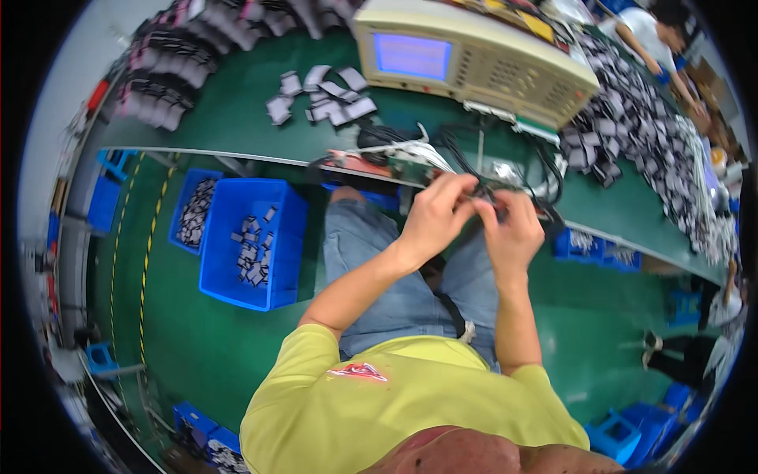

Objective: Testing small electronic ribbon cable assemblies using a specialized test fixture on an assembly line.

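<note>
At the front edge of the green bench, my left hand (437,212) and my right hand (512,227) meet with bent, pinching fingers. Between their fingertips is something small and dark, mostly hidden, whose kind I cannot make out. Black cables (458,146) run down to the bench edge just behind my fingers. A bundle of white wires (422,150) lies beside my left hand, near a small green circuit board (410,169). Farther back stands a beige bench-top test instrument (493,67) with a lit screen and a panel of keys.
Small grey-and-black pieces (335,99) lie loose left of the instrument, with stacked rows (162,87) at the far left. A large heap (612,130) covers the right side. Blue bins (251,296) with similar pieces stand on the floor at left. Another person (651,39) works at the far right.
</note>
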Demonstrator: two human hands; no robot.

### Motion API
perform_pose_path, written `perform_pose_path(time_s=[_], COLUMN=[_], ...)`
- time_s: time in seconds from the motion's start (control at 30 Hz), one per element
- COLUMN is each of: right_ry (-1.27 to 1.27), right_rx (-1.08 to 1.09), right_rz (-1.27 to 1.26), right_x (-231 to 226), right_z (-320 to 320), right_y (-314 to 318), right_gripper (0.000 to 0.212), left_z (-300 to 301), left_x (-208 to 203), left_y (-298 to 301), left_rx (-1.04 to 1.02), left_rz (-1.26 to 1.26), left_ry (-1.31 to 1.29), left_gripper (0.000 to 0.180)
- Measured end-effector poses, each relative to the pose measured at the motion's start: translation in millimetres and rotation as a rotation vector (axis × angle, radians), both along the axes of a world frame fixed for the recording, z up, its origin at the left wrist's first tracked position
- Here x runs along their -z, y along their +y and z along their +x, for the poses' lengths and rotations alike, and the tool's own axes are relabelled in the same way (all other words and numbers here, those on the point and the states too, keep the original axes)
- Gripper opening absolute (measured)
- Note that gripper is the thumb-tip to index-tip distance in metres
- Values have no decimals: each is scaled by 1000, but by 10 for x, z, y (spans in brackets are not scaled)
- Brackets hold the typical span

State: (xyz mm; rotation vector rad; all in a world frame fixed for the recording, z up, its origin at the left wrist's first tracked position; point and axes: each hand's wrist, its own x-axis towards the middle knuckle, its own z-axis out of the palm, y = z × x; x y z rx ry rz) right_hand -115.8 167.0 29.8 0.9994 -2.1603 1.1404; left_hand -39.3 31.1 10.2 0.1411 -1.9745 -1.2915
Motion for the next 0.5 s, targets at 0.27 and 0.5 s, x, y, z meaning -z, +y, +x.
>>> perform_pose_path(time_s=[0.27, 0.5], right_ry=[-83, -93], right_rx=[-130, -128], right_rz=[-172, -177], right_x=[44, 105], right_z=[126, 146], right_y=[348, 256], right_gripper=[21, 16], left_z=[584, 791], left_x=[-440, 275], left_y=[-2474, -3131], left_rx=[-948, -1093], left_rz=[-551, -496], left_ry=[-195, -505], left_gripper=[40, 62])
